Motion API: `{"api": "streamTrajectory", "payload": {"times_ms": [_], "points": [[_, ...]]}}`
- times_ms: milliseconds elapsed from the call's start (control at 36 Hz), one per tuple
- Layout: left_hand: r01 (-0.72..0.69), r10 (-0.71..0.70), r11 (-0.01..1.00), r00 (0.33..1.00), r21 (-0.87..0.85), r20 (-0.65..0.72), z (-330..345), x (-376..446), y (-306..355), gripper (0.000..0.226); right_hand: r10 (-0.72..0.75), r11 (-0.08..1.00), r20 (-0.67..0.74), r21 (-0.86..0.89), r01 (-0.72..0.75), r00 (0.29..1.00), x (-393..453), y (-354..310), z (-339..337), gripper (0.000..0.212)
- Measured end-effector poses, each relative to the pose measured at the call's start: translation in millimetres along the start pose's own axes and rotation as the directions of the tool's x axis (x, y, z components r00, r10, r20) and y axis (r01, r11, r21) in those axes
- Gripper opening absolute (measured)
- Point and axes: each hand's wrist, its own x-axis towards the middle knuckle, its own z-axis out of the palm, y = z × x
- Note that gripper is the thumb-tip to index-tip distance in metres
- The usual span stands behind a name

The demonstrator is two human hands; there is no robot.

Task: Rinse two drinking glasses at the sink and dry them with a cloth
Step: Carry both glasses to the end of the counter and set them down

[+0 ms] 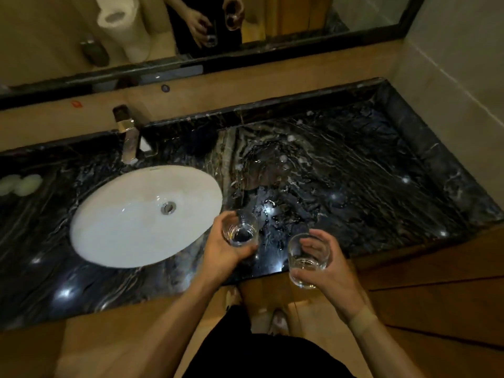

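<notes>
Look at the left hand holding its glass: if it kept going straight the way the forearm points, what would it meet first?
The left hand points up and slightly right, past the sink's right rim. It would probably first meet the wet black marble countertop, then the raised back ledge. How high the hand is cannot be judged, so this is tentative.

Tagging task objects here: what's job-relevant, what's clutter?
Job:
left hand with glass
right hand with second glass
sink
faucet

Lying about:
pale items, counter's left end
paper roll, mirror reflection only
No cloth visible.
</notes>
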Motion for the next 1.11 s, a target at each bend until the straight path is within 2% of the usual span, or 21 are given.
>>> {"api": "streamTrajectory", "payload": {"times_ms": [250,528,667,833,1111], "points": [[0.111,-0.135,0.985,0.973,-0.132,-0.185,-43.3,-103.5,-17.3,0.084,-0.008,0.993,0.243,-0.115,0.037,0.970,-17.7,10.4,44.5,0.082],[0.157,-0.253,0.954,0.877,-0.254,-0.409,-114.7,-204.2,-65.4,0.090,0.085,0.975,0.521,-0.219,0.036,0.849,-44.7,23.0,135.8,0.083],[0.168,-0.322,0.928,0.810,-0.333,-0.490,-162.4,-258.7,-87.7,0.083,0.094,0.955,0.609,-0.278,0.101,0.788,-74.3,29.3,206.9,0.089],[0.167,-0.355,0.919,0.745,-0.357,-0.564,-228.1,-318.3,-124.8,0.090,0.125,0.918,0.707,-0.349,0.189,0.696,-116.0,38.6,290.4,0.089],[0.137,-0.375,0.907,0.689,-0.397,-0.619,-309.6,-381.4,-178.8,0.083,0.105,0.876,0.762,-0.376,0.304,0.639,-179.9,41.8,405.1,0.079]]}}
